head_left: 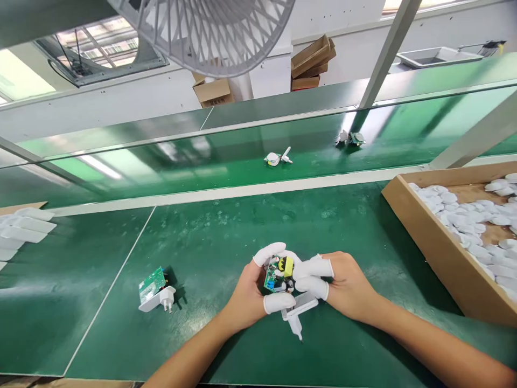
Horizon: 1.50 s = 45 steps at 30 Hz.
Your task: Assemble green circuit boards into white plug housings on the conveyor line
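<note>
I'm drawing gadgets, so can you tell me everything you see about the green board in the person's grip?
The board is small and green, crowded with parts: a yellow block with a black mark, a blue piece and white bits. They look like plastic and metal. It's tilted, parts facing the camera, over the table. The left grip holds it in white-covered fingers; the right grip is at its right side. A white case is below; I can't tell if they're joined.
</note>
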Available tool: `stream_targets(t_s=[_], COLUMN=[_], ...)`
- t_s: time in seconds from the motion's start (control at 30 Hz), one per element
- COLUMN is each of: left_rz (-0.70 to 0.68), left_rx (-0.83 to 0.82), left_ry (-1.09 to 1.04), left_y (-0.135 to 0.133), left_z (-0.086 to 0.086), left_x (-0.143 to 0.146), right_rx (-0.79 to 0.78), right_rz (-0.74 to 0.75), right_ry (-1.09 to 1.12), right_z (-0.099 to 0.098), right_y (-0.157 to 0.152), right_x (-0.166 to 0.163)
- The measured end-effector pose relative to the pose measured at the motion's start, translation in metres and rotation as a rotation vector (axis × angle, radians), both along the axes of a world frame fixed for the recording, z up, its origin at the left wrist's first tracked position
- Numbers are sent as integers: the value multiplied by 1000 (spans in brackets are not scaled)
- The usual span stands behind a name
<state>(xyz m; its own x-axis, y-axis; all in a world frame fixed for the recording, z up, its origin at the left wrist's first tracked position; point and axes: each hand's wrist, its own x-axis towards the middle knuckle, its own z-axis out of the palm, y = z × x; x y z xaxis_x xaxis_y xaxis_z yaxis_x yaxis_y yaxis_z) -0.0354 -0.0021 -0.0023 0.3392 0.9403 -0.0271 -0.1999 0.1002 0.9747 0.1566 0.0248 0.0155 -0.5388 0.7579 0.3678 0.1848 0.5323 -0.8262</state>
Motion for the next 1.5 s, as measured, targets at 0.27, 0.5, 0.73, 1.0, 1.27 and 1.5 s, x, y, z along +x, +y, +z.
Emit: stream_targets(t_s=[0.27, 0.5, 0.73, 1.0, 1.27, 1.5], left_rz=[218, 204, 252, 274, 270, 188], left_rx=[40, 147, 311, 600, 651, 667], left_ry=[99, 80, 163, 360, 290, 272], left_y=[9, 9, 8, 2, -10, -13], left_z=[-10, -15, 0, 10, 19, 15], left_x=[-1, -1, -6, -12, -9, -5], right_rx=[-49, 289, 541, 822, 927, 781], right_rz=[-105, -176, -174, -266, -344, -273], right_ry=[-92, -26, -31, -95, -112, -138], right_z=[-8, -9, 10, 19, 24, 25], right_y=[5, 2, -3, -11, -30, -45], right_x=[-1, -3, -10, -15, -14, -5])
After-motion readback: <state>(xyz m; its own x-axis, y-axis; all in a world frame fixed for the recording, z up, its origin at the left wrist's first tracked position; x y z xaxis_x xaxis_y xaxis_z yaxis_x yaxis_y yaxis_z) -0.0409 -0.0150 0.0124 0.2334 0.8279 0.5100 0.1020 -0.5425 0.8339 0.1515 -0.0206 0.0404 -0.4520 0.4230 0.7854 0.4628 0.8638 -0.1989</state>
